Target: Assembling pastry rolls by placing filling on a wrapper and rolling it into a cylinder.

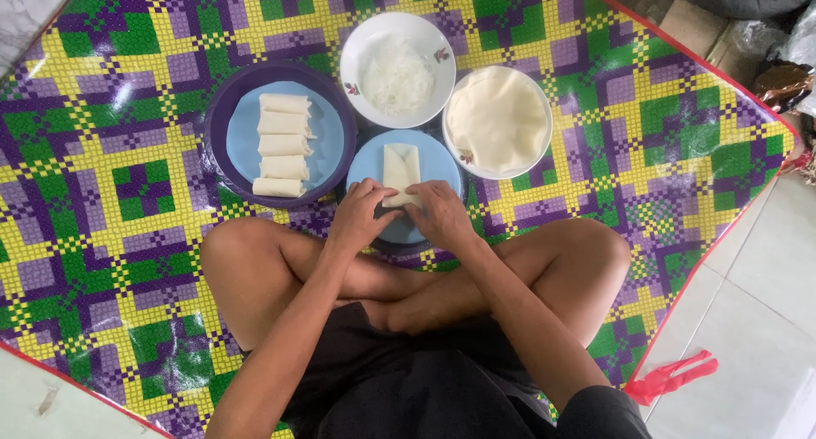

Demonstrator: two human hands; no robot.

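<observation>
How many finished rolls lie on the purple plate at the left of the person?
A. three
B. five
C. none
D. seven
B: five pale finished rolls lie stacked in a column on the purple plate, while both hands work on another wrapper on the blue plate.

No packages, labels, signs, screens.

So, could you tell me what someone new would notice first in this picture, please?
The bright woven-pattern mat in purple, green and yellow fills the floor. At its middle, the left hand and right hand fold a pale wrapper on a small blue plate. To the left, five finished rolls lie stacked in a row on a purple plate; above are a white bowl of shredded white filling and a plate of flat wrappers.
</observation>
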